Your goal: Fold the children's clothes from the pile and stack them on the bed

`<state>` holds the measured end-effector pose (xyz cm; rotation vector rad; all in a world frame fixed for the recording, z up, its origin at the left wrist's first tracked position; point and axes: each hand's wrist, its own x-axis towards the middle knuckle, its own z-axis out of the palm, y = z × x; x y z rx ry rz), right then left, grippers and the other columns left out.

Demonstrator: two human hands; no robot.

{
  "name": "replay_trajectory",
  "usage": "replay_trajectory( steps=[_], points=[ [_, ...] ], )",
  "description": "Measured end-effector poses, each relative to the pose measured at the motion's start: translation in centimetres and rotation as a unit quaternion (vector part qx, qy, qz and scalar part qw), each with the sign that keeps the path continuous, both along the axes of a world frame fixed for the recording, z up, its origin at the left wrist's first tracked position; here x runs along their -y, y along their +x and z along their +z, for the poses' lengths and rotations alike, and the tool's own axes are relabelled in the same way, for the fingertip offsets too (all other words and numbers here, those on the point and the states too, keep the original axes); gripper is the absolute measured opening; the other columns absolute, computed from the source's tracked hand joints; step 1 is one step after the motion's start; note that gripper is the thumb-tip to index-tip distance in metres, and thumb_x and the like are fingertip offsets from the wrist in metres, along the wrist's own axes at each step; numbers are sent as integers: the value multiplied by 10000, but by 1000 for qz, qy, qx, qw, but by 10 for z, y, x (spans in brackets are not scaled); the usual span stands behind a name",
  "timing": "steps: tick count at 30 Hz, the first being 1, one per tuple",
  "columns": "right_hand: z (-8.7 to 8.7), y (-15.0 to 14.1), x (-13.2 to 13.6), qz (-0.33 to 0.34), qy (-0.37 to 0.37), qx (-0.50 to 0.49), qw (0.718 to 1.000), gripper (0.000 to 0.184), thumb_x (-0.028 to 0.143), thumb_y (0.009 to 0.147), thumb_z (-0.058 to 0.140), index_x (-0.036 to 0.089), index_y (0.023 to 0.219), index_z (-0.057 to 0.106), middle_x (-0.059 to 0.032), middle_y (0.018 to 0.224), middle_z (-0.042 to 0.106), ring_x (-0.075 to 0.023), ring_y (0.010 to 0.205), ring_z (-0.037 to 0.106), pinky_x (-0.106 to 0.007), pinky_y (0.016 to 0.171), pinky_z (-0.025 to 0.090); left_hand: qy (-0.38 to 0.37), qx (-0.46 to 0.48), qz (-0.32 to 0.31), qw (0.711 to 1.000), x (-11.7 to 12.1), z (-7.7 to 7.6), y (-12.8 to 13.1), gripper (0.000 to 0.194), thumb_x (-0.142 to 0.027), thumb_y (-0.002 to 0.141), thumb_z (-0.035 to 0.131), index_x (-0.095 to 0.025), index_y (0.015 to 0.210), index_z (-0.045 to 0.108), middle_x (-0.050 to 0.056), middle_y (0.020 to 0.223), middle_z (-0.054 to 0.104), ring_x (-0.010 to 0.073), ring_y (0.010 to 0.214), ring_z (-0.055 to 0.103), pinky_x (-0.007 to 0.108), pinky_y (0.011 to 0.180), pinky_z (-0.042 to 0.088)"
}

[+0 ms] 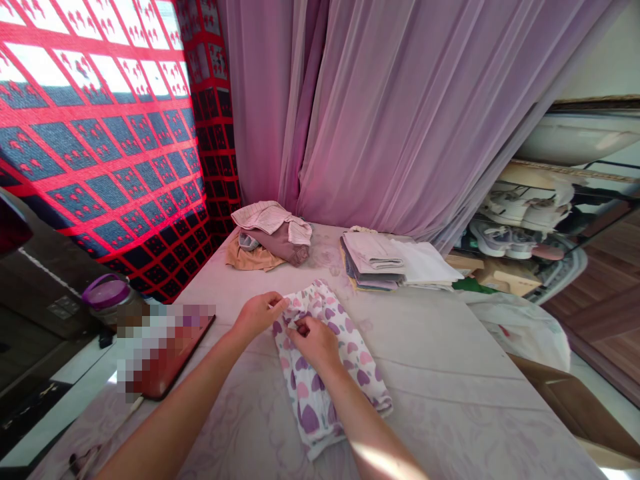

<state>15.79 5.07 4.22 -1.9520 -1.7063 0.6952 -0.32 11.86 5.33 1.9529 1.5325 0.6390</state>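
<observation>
White pants [305, 397] printed with purple and pink hearts lie flat on the bed, waist end away from me and leg cuffs toward me. With thumb and fingers pinched together, my left hand [261, 313] grips the far left corner of the waistband. My right hand [317, 343] rests over the upper part, its fingers curled and closed on the gathered fabric. My right forearm covers some of the lower legs of the pants.
Loose clothes [273, 233] are heaped at the far left of the bed [430, 373]. Folded clothes [373, 257] are stacked at the far right. A red-cased tablet-like device [170, 373], partly blurred, stands at left. Purple curtains [380, 120] hang behind; a shoe rack [520, 207] stands right.
</observation>
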Motion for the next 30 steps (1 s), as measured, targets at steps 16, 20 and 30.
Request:
replay_trajectory(
  steps=[16,20,30],
  points=[
    [-9,-1,11,162,142,-52,975,147,150,785,629,236,787,748,-7,772,713,-155,790,650,-262,774,452,-138,-64,56,987,-9,7,32,483,-472,782,612,-168,1155,573,60,911,747,199,763,684,252,618,461],
    [-4,0,16,167,101,-98,976,158,171,798,624,239,870,748,-4,859,737,-144,818,657,-238,769,463,-106,-93,96,985,-13,5,26,275,-301,830,538,-209,1080,604,50,1025,733,195,927,670,249,714,447],
    [35,46,-22,121,89,-11,989,302,267,913,478,258,1101,715,-13,1075,731,-163,980,649,-271,896,464,-97,-114,81,985,-2,0,15,358,-304,847,510,-244,1198,548,5,850,709,183,811,665,245,625,396]
  ],
)
